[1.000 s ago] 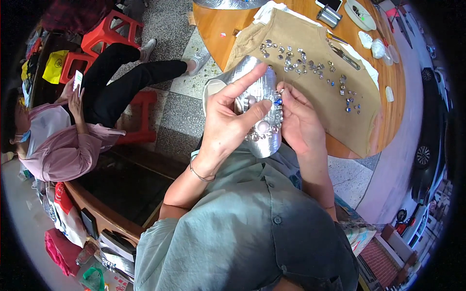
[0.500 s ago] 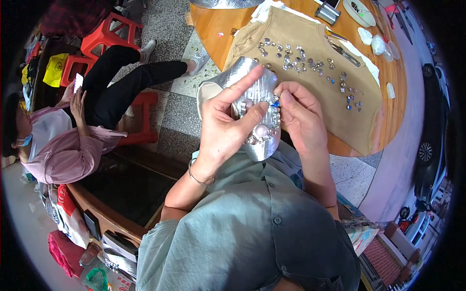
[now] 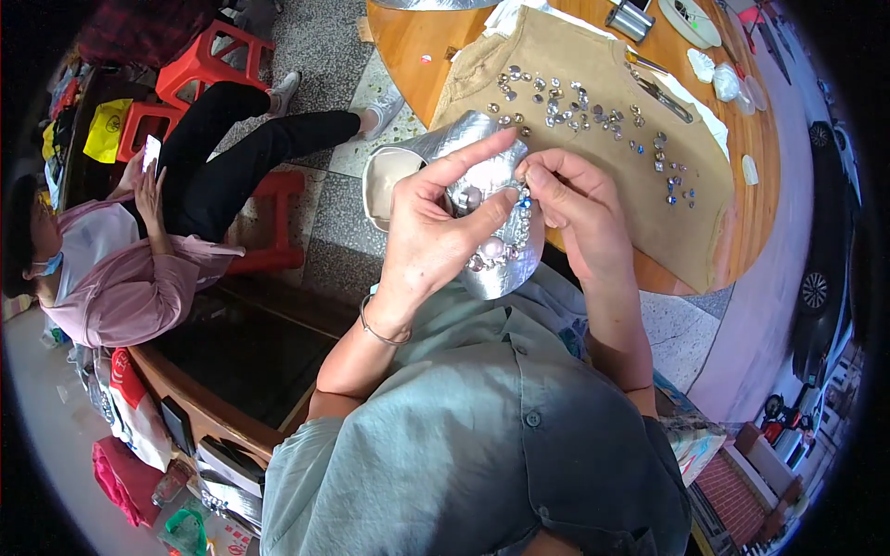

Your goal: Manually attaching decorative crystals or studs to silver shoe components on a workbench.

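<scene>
Clamping the silver jewelled piece [image 3: 493, 176], long axis outward, left hand [image 3: 428, 233] presents the right edge to pinched-together fingertips of right hand [image 3: 586, 211].

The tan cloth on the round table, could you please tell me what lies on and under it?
Loose gems and a metal tool lie on the tan cloth. White fabric peeks out beneath its edge, above the wooden table; the rest underneath is covered.

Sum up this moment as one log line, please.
left hand: gripping silver piece | right hand: pinched beside its blue gem | table: loose gems on tan cloth | nearby: seated person holding phone
</scene>
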Tool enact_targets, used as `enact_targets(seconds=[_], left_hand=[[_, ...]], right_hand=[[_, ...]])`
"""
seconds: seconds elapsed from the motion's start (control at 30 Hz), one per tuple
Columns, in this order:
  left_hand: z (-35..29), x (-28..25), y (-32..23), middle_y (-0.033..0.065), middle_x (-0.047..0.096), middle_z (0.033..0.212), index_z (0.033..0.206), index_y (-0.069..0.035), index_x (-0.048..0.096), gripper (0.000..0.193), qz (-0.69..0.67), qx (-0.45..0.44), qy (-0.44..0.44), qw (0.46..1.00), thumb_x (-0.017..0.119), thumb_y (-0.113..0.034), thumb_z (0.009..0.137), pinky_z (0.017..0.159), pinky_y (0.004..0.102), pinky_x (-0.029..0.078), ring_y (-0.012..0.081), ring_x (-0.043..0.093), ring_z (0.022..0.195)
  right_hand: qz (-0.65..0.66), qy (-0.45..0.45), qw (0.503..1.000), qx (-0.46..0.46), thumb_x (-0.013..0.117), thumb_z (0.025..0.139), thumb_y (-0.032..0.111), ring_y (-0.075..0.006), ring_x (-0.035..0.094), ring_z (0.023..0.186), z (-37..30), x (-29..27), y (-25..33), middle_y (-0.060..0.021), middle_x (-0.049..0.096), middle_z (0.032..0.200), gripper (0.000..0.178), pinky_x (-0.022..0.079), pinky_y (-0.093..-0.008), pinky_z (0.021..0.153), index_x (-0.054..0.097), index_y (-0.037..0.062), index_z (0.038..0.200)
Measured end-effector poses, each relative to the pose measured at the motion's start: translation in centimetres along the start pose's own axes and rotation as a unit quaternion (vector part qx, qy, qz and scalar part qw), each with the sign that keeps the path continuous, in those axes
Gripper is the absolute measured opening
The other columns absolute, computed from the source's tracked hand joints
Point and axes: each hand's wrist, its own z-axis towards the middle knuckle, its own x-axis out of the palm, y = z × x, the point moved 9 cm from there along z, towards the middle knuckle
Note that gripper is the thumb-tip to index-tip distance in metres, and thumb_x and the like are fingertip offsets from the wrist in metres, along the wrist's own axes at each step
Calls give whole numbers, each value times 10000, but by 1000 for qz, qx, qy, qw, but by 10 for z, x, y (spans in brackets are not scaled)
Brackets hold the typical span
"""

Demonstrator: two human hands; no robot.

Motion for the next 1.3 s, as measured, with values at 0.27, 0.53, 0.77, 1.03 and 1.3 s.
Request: enact_targets(seconds=[0.27,0.53,0.77,1.03,1.3], left_hand=[[4,-12,17,42,641,948,1131,-4,600,338,-96,-55,-47,993,633,16,795,718,185,466,52,574,806],[5,-15,21,49,643,942,1084,1,627,249,-138,-64,-70,986,604,-18,836,734,196,467,64,581,823],[6,-6,17,49,648,935,1042,4,640,209,-118,-54,-48,990,617,-76,850,731,196,462,61,573,811],[9,-11,33,38,633,906,933,-4,626,122,-217,-79,-43,972,591,-104,871,722,214,457,70,560,792],[7,-12,37,21,608,857,951,-18,596,137,-277,-117,-57,952,555,-136,894,719,215,457,72,552,757]], right_hand=[[-36,-48,996,-64,534,904,123,-9,386,597,-2,12,12,14,585,803,130,310,-158,529,598,16,943],[-133,-108,965,-199,572,883,76,-28,516,702,-21,9,51,-13,610,823,90,416,-171,621,614,-1,904],[-182,-94,950,-236,598,860,55,-35,529,709,-18,10,48,-12,614,830,78,424,-183,626,614,5,917],[-215,-74,952,-204,590,849,18,-46,531,715,-15,16,45,-24,605,855,111,429,-190,632,599,-6,957],[-184,-84,966,-160,580,859,34,-44,533,723,-19,17,44,-18,596,852,126,428,-184,635,602,-4,978]])
